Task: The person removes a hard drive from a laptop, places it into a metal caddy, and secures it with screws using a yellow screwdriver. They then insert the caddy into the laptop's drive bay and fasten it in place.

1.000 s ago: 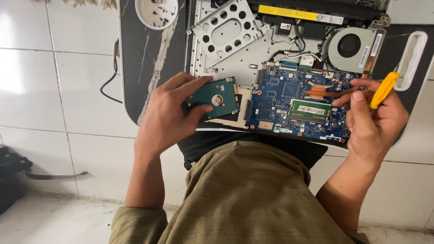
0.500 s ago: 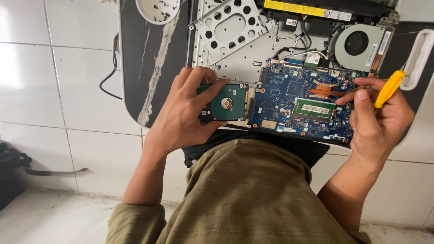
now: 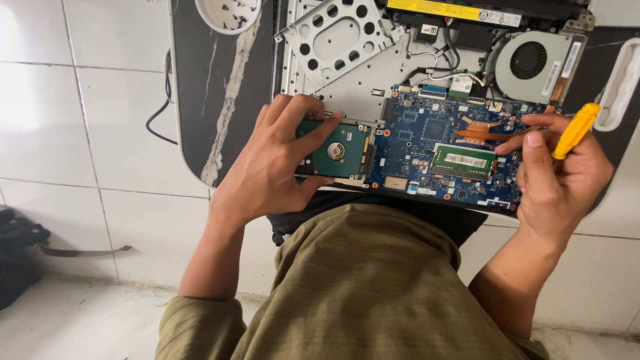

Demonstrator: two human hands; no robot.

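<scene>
An opened laptop (image 3: pixel 353 93) lies on a dark marbled board, its blue mainboard (image 3: pixel 427 143) bare. My left hand (image 3: pixel 273 167) grips a green hard drive (image 3: pixel 340 152), pressing it flat into the bay at the mainboard's left edge. My right hand (image 3: pixel 557 177) holds a yellow-handled screwdriver (image 3: pixel 575 131) in its palm while two fingers rest on the copper heat pipe (image 3: pixel 483 135) at the board's right side. A green memory module (image 3: pixel 463 160) sits between my hands.
A perforated metal drive caddy (image 3: pixel 333 37) lies loose on the laptop's upper left. A cooling fan (image 3: pixel 530 63) sits top right, the battery (image 3: pixel 460 10) along the top. A white screw dish (image 3: pixel 227 13) and a white handle-shaped part (image 3: pixel 620 83) flank the laptop. A black cable (image 3: pixel 159 113) hangs left.
My left hand has slid the hard drive rightwards against the mainboard's edge and laid it flatter. My right hand stays on the heat pipe with the screwdriver.
</scene>
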